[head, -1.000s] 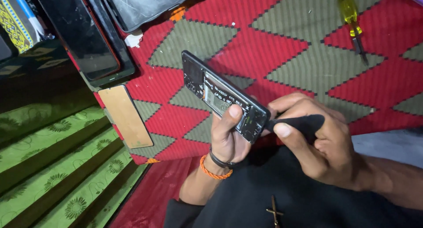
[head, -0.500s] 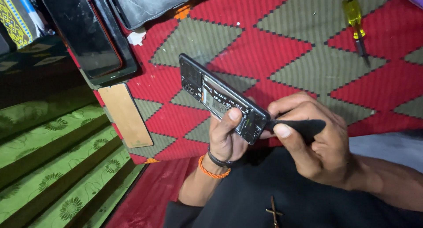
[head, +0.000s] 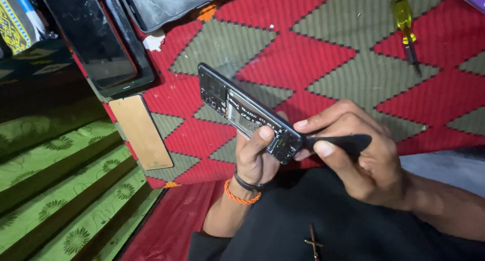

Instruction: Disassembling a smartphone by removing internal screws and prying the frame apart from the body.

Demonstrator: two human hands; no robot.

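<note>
— Hands, status?
— Left hand grips the opened phone, thumb across its lower end. Right hand pinches a black pry tool against that end.
— Surroundings?
— Yellow screwdriver at two o'clock on the rug.

floor: red-and-olive diamond rug | left: green floral cushion | light: dim

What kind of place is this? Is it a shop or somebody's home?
Probably a home or small phone-repair spot on the floor. The left hand holds an opened phone over a red patterned mat, with a yellow screwdriver and spare phone panels lying nearby.
</note>
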